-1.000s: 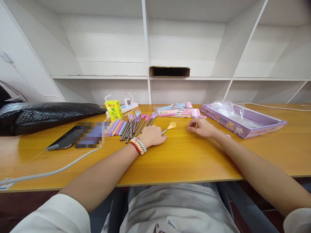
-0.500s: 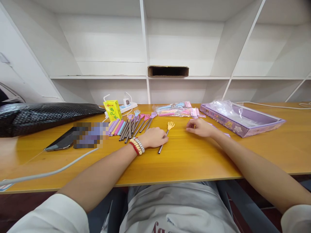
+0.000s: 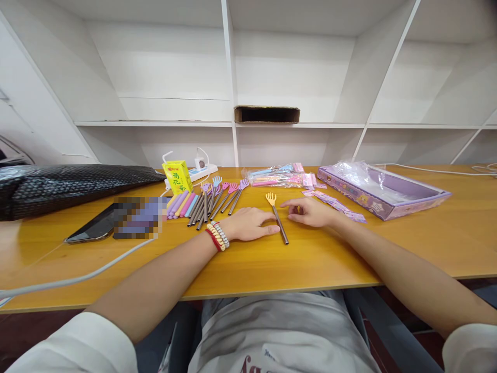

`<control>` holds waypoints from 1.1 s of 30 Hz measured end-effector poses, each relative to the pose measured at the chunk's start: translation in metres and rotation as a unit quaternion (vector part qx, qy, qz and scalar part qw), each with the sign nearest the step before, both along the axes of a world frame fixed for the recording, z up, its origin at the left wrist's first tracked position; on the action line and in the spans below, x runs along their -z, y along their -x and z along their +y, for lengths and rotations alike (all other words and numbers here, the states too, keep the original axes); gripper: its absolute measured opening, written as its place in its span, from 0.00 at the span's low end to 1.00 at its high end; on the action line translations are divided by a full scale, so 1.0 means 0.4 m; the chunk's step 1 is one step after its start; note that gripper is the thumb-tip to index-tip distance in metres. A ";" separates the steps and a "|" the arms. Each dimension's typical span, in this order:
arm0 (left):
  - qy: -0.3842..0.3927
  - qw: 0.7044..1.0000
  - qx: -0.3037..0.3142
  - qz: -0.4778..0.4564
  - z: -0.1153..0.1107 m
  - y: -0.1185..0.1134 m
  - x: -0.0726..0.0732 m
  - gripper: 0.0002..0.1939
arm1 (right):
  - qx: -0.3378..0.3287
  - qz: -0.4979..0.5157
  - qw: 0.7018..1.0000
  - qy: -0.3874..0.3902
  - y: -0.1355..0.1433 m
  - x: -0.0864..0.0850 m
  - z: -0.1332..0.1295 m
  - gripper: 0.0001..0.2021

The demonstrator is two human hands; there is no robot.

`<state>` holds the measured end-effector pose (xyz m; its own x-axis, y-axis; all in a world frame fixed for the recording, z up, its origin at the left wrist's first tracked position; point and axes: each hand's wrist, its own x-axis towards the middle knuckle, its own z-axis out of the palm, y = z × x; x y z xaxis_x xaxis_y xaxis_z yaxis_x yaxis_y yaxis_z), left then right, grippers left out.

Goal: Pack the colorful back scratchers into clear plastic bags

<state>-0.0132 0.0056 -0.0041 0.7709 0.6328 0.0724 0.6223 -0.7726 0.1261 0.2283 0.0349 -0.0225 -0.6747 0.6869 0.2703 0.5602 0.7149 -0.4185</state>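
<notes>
A small back scratcher with a yellow claw and a dark metal rod (image 3: 282, 229) lies on the table between my hands. My left hand (image 3: 251, 224) is to its left, thumb and forefinger stretched out and apart, tips at the rod; whether they touch is unclear. To its right, my right hand (image 3: 310, 211) is open with loosely bent fingers, holding nothing. Several back scratchers with purple, blue and pink claws (image 3: 216, 182) lie in a group beyond my left hand. Beside them is a row of coloured handle tubes (image 3: 182, 204).
Wrapped packs (image 3: 277, 176) lie at the back, near printed strips (image 3: 334, 201) and a purple box (image 3: 407, 207) with clear plastic. At left are a yellow drink carton (image 3: 176, 177), a power strip (image 3: 205, 170), a phone (image 3: 91, 225), a cable (image 3: 97, 268) and a black wrapped bundle (image 3: 77, 189).
My left hand has let go of the yellow-clawed back scratcher, whose rod end has swung right. My right hand has moved left towards it, uncovering more of the printed strips.
</notes>
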 end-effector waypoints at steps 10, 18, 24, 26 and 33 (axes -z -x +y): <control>-0.027 0.999 -0.011 0.017 0.001 -0.002 0.003 0.27 | -0.065 -0.063 0.994 -0.065 0.037 -0.012 -0.025 0.17; -0.145 0.980 -0.133 -0.008 0.030 0.021 -0.024 0.19 | -0.028 -0.075 0.995 -0.053 0.027 -0.008 -0.011 0.15; -0.222 0.875 -0.430 -0.018 0.091 0.137 -0.077 0.19 | -0.003 -0.080 0.996 -0.045 0.017 -0.006 -0.002 0.15; -0.207 0.834 -0.512 -0.014 0.106 0.181 -0.087 0.19 | -0.001 -0.082 0.996 -0.044 0.016 -0.007 -0.002 0.15; -0.116 0.771 -0.625 -0.031 0.144 0.274 -0.072 0.18 | -0.002 -0.088 0.995 -0.044 0.014 -0.014 -0.005 0.16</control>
